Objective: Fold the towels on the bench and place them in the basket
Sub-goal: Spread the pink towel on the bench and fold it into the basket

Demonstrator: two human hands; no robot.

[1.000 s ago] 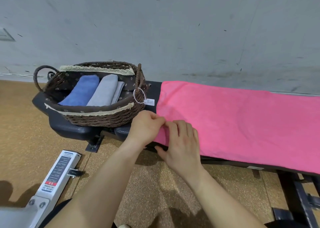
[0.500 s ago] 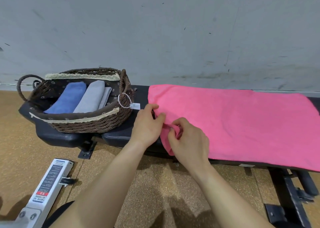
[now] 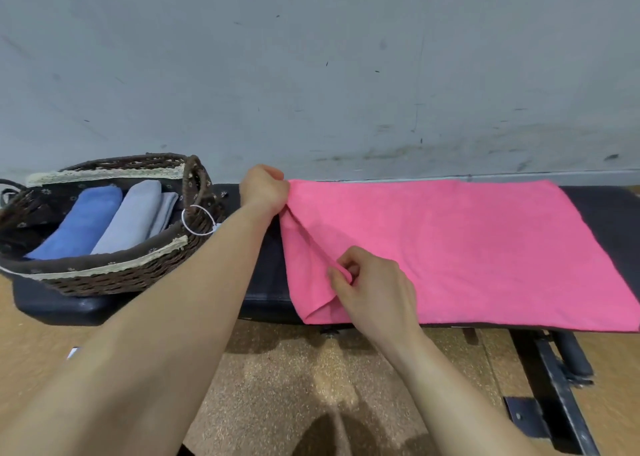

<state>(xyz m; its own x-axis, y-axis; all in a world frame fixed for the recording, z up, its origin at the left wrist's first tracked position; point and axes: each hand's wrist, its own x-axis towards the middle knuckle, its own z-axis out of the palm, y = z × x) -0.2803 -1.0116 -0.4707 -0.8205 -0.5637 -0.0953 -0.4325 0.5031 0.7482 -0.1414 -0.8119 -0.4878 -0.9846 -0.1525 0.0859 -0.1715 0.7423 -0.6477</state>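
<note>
— On the bench (image 3: 609,220), what cloth?
— Fluffy pink towel (image 3: 467,247), a flat rectangle; my left hand (image 3: 264,190) grips its far corner, my right hand (image 3: 375,291) pinches a fold near its front corner.
— The basket (image 3: 114,277)?
— Woven wicker, at the bench's left end, holding a blue towel (image 3: 81,223) and grey towels (image 3: 135,216).

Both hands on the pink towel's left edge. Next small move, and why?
Probably lift that edge and sweep it rightward to the opposite edge for a first half fold. The left hand grips the far corner, the right hand pinches the near part of the edge, and the pink towel otherwise lies flat and unfolded on the bench.
</note>
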